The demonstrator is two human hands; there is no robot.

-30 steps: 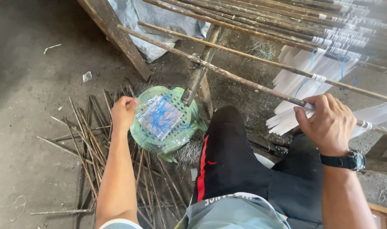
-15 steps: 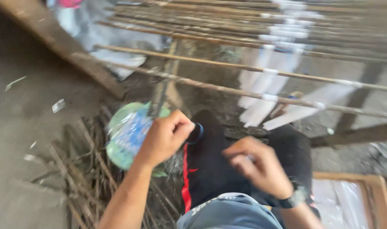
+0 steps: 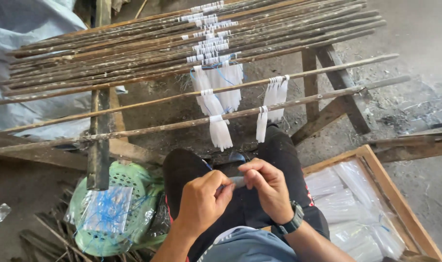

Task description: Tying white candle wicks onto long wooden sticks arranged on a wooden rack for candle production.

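Note:
My left hand (image 3: 201,200) and my right hand (image 3: 269,187) meet above my lap, both pinching a small clear plastic packet (image 3: 237,181) between the fingertips. A watch is on my right wrist. In front of me long wooden sticks (image 3: 148,51) lie side by side across a wooden rack, with bunches of white plastic strips (image 3: 216,106) tied to them and hanging down. By my left knee a green perforated basket (image 3: 134,179) holds a clear bag of blue strings (image 3: 104,213).
A wooden box (image 3: 398,199) lined with clear plastic packets sits at my right. A grey tarp (image 3: 22,29) covers the far left. Loose sticks (image 3: 41,237) lie on the dirt floor under the basket. The rack's legs (image 3: 327,92) stand ahead on the right.
My left hand left the green basket and my right hand left the stick; both came together over my lap on the small packet. The view swung right and up.

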